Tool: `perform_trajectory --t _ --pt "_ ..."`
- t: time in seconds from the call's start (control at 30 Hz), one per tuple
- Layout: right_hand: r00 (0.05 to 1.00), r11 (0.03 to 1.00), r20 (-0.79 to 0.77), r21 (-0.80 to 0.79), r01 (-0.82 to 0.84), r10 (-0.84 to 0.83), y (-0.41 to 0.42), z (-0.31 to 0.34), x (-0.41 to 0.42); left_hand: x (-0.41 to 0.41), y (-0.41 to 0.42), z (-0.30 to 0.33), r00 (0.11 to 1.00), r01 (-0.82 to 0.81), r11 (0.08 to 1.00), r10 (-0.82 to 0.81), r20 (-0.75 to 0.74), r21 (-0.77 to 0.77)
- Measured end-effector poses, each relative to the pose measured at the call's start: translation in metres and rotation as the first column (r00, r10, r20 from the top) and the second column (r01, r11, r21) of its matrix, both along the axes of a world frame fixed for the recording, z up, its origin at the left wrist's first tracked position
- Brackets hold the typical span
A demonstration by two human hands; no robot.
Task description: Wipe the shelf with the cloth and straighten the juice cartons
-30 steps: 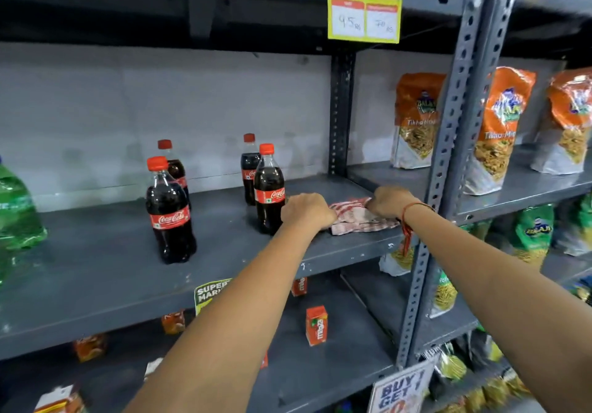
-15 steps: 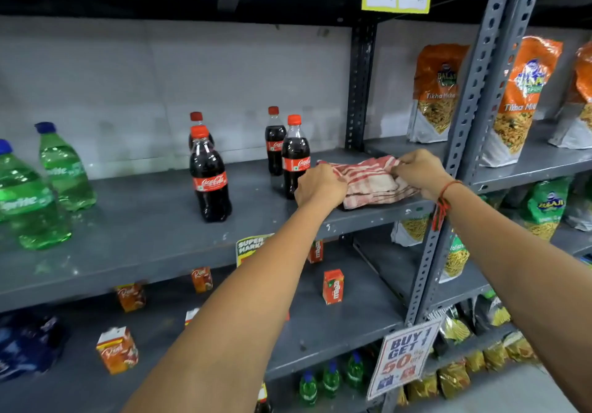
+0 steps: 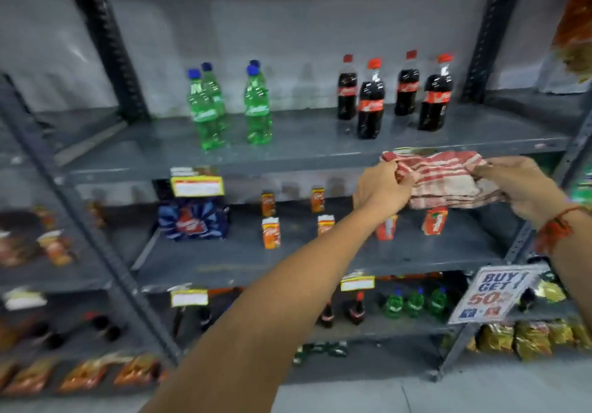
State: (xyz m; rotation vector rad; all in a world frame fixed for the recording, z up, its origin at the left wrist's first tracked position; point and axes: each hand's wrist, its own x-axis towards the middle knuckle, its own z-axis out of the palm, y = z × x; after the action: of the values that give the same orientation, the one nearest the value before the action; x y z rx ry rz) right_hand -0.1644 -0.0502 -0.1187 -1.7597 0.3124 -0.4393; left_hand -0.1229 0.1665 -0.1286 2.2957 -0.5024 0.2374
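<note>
Both hands pinch the striped cloth: left hand (image 3: 382,188), right hand (image 3: 515,185), fingers clamped on the cloth (image 3: 445,178) off the shelf edge (image 3: 288,156); juice cartons (image 3: 270,231) wait below; better fold it flat before wiping.

Both hands (image 3: 381,188) grip the cloth (image 3: 442,178) (red-striped) before the juice cartons (image 3: 270,232)

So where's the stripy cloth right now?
The red-and-white cloth is on the right of the head view, held between both hands in front of the cola bottles' shelf, above the orange juice cartons.
</note>
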Motion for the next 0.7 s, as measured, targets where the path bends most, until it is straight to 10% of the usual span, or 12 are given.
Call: perform_trajectory --t 0.7 --pt "0.813 0.878 -0.344 0.083 -0.472 0.469 0.415 -0.207 0.144 0.060 0.424 -0.174 0.766 -0.486 0.867 0.483 -0.424 0.110"
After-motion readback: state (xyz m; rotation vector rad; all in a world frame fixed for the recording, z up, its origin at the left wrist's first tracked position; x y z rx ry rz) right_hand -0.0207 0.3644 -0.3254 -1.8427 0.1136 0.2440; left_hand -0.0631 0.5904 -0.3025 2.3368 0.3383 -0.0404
